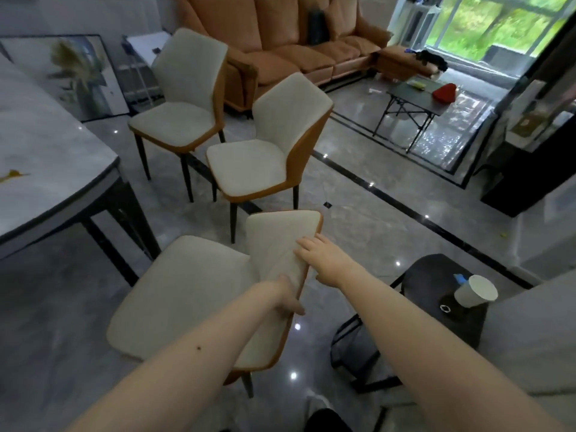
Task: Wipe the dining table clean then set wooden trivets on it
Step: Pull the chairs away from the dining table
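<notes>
Cream-upholstered chair point(193, 294) stood beside the dining table point(46, 157), both left hand point(288, 299) and right hand point(318, 252) grasping its backrest.

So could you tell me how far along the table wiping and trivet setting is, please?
Early. Two chairs stand clear of the dining table. Both hands, left and right, grip the nearest chair's backrest. No cloth or trivets are visible; a yellowish mark remains on the tabletop.
</notes>
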`<state>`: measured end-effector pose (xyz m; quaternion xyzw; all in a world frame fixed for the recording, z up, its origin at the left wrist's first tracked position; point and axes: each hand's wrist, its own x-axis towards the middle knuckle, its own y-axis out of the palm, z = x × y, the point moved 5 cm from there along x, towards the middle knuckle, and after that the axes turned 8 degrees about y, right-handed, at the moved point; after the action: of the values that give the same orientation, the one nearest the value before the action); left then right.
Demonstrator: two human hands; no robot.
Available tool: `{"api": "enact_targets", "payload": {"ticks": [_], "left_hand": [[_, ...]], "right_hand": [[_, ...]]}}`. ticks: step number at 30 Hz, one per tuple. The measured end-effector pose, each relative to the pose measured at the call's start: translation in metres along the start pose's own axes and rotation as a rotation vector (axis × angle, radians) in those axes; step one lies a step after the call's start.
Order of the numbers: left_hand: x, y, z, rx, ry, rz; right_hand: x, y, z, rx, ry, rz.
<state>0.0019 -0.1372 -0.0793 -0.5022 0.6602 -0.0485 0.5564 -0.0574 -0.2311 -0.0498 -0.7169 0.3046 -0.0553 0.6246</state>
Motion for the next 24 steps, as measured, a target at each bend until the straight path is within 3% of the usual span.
{"api": "enact_targets", "payload": {"ticks": [5, 11, 17, 24], "left_hand": [[0.005, 0.009, -0.005, -0.051, -0.184, 0.037], [0.001, 0.014, -0.016, -0.044, -0.344, -0.116], [-0.005, 0.015, -0.015, -0.023, -0.364, -0.236], [-0.013, 0.021, 0.007, 0.029, -0.336, -0.159]], "right_hand": [[0.022, 0.016, 0.001, -0.081, -0.289, -0.001], [0.032, 0.023, 0.002, -0.051, -0.451, -0.01], [0.047, 0.026, 0.005, -0.092, -0.538, -0.027], [0.049, 0.026, 0.029, -0.183, -0.653, -0.063]]}}
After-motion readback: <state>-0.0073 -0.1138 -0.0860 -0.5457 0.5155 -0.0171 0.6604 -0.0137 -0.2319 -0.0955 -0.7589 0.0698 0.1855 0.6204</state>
